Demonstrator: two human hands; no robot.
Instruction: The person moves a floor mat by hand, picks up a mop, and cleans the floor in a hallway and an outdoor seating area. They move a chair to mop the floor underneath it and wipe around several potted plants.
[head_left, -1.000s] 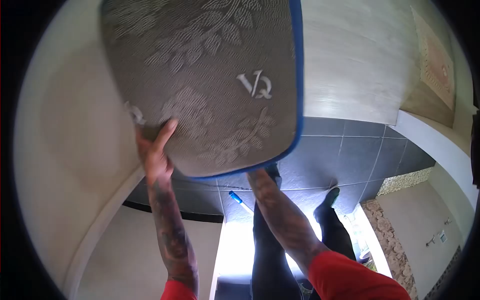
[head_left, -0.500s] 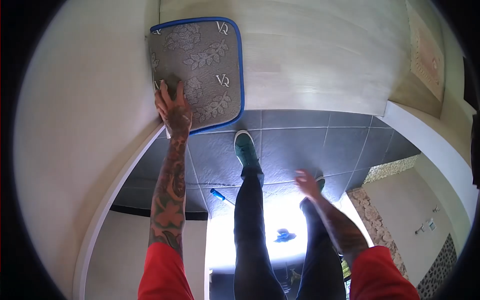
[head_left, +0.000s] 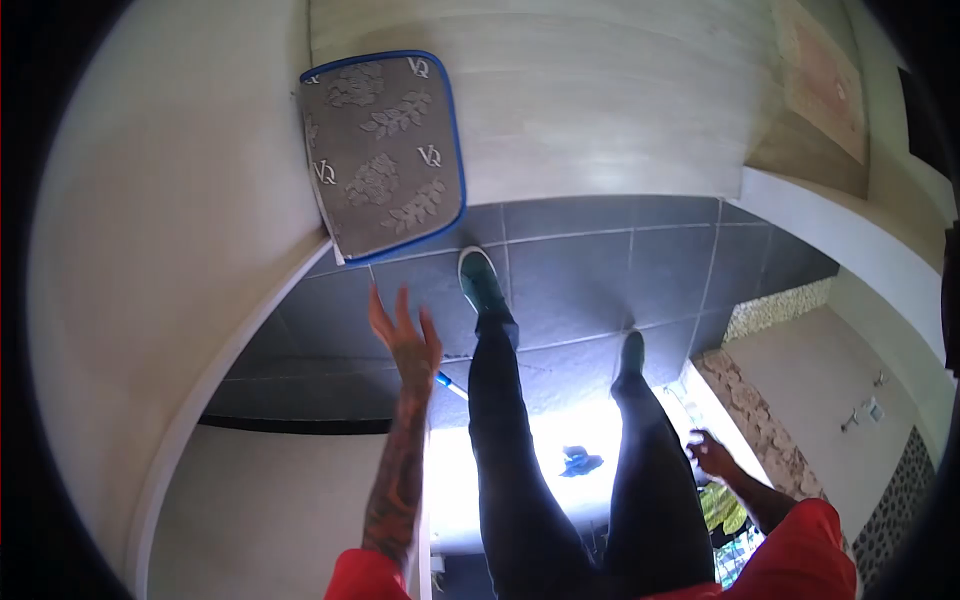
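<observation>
A grey mat (head_left: pixel 385 215) with a blue edge, leaf patterns and "VQ" lettering lies on the pale floor against the wall at upper left. My left hand (head_left: pixel 408 340) is just below the mat's near edge, apart from it, with fingers spread and nothing in them. A blue-handled tool (head_left: pixel 452 385) rests on the dark tiles beside that hand, partly hidden by my leg. Low at the right, my right hand (head_left: pixel 712 456) hangs beside my leg, its fingers loosely bent and apart, with nothing visible in it.
My shoes (head_left: pixel 482 280) stand on dark grey tiles (head_left: pixel 570 270). A raised pale floor (head_left: pixel 600 120) begins beyond them. Behind me, a crumpled blue thing (head_left: pixel 580 462) lies in bright glare. White door frame edges (head_left: pixel 840 225) curve along both sides. A pinkish mat (head_left: pixel 825 85) is at upper right.
My left hand has come off the mat and drawn back toward me. My right hand has swung down and to the right. The mat looks flat where the hand was.
</observation>
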